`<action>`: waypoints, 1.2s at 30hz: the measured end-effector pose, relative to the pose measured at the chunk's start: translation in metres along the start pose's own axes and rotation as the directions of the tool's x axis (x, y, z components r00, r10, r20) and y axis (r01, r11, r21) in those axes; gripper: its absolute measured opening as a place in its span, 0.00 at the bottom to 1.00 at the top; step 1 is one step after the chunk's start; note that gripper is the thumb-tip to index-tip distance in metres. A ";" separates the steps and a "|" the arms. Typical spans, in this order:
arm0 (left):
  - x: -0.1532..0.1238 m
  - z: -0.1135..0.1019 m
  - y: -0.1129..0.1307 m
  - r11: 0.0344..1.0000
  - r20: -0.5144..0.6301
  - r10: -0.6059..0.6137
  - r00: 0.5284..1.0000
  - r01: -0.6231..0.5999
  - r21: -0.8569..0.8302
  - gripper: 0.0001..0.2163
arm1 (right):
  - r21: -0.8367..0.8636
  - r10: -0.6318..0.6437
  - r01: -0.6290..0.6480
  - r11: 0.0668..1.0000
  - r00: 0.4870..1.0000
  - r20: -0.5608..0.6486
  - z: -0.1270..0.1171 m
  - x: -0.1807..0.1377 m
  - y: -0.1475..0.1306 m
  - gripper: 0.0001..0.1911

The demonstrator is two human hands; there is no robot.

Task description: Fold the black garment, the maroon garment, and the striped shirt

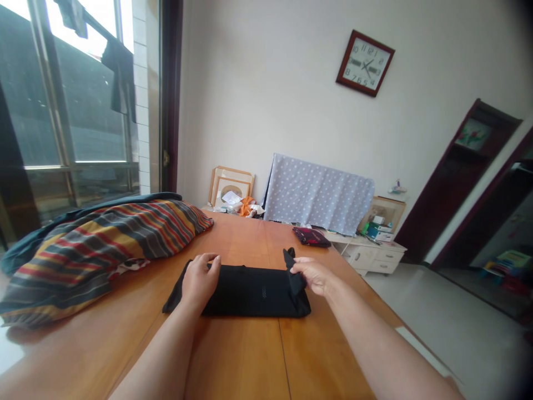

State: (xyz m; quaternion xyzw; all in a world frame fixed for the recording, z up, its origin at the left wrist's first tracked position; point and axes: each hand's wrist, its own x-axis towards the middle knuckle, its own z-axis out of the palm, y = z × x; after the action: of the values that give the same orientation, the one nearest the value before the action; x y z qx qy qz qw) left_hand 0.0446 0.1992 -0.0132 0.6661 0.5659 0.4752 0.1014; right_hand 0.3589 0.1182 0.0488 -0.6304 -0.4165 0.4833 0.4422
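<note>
Resting left hand (pixel 200 279) on black cloth (pixel 250 294), right hand (pixel 312 276) seemingly pinching its raised corner (pixel 292 271)

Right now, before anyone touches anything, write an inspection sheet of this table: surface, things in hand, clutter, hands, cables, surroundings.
Surface: orange-brown wooden table with a lengthwise seam.
Things in hand: folded black cloth, one end raised.
Clutter: striped blanket at the left; dark red folded cloth; papers and orange wrapping at the far end.
Hands: left hand resting on the black cloth; right hand pinching its raised end.
Cables: nothing seen.
Surroundings: polka-dot cloth, wall clock, white drawer unit, window.
</note>
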 end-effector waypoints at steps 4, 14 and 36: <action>0.000 0.002 -0.003 0.999 -0.008 -0.010 1.000 0.009 -0.034 0.16 | -0.005 0.028 -0.028 1.000 0.999 0.042 0.028 0.004 0.007 0.13; -0.002 0.003 -0.003 0.998 -0.007 -0.001 1.000 0.001 -0.068 0.15 | -0.084 0.029 -0.022 0.996 0.996 0.089 0.066 0.009 0.025 0.11; -0.004 0.003 -0.002 0.999 0.107 -0.017 0.994 0.020 -0.025 0.16 | -0.056 -0.075 0.076 0.996 0.997 0.012 0.080 0.003 0.023 0.18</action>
State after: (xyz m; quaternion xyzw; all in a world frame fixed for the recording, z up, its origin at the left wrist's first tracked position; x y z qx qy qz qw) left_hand 0.0461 0.1978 -0.0184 0.6839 0.5596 0.4452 0.1448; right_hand 0.2834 0.1279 0.0145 -0.6240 -0.4558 0.4575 0.4400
